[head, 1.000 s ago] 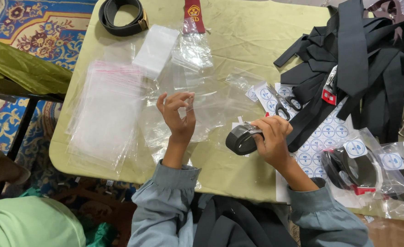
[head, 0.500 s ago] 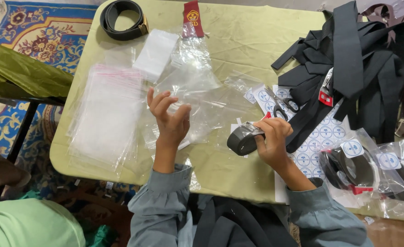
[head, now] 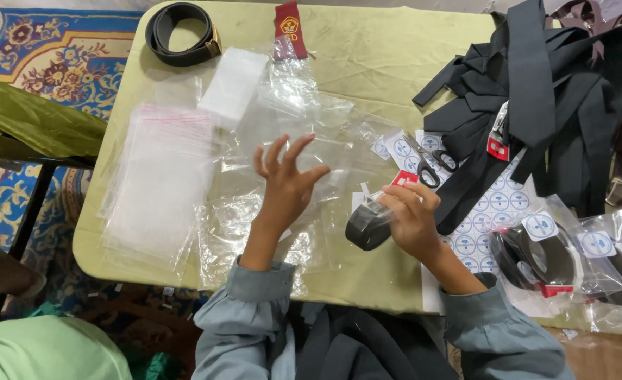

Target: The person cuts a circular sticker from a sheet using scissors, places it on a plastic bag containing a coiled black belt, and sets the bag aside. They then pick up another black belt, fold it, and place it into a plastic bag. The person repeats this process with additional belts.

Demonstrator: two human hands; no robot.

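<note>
My right hand [head: 413,218] grips a coiled black belt [head: 367,225] just above the green tablecloth [head: 367,56]. My left hand [head: 286,183] is raised over a heap of clear plastic bags [head: 283,134], fingers spread, holding nothing. A stack of flat clear bags [head: 159,183] lies to the left of that hand. Small scissors [head: 427,165] rest on a sheet of round stickers [head: 494,204] just beyond my right hand.
A pile of loose black belts [head: 536,91] covers the table's right side. Bagged belts [head: 564,260] lie at the right front edge. A coiled black belt [head: 180,32] and a red tag [head: 290,28] sit at the far edge. A patterned carpet [head: 50,63] is left.
My left hand has lifted off the plastic bags and opened its fingers, moving slightly left. My right hand has kept hold of the coiled belt in about the same place.
</note>
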